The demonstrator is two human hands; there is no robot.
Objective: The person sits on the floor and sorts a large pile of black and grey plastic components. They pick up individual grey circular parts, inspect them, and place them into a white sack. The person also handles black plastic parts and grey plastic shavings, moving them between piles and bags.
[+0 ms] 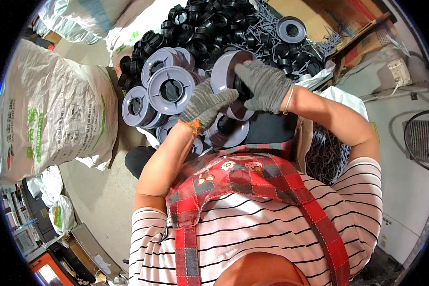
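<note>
My left hand (pixel 206 106), in a grey knit glove, has its thumb stretched apart from the other fingers, at the lower left edge of a grey-lilac round plastic piece (pixel 222 71). My right hand (pixel 267 86), gloved the same, curls around that piece's right side. A black round part (pixel 242 88) shows between its fingers and thumb; how far it sits inside the piece is hidden. Left of my hands, several grey-lilac flanged pieces with black centres (pixel 170 90) are piled together. Another such piece (pixel 224 129) lies below my hands, near my lap.
A large heap of black round caps (pixel 195 33) lies beyond my hands, mixed with thin grey plastic strips (pixel 267 28). One flanged piece (pixel 291 30) rests at the far right. A full white woven sack (pixel 57 109) stands at left; cardboard (pixel 314 19) and a wall socket (pixel 398 72) are at right.
</note>
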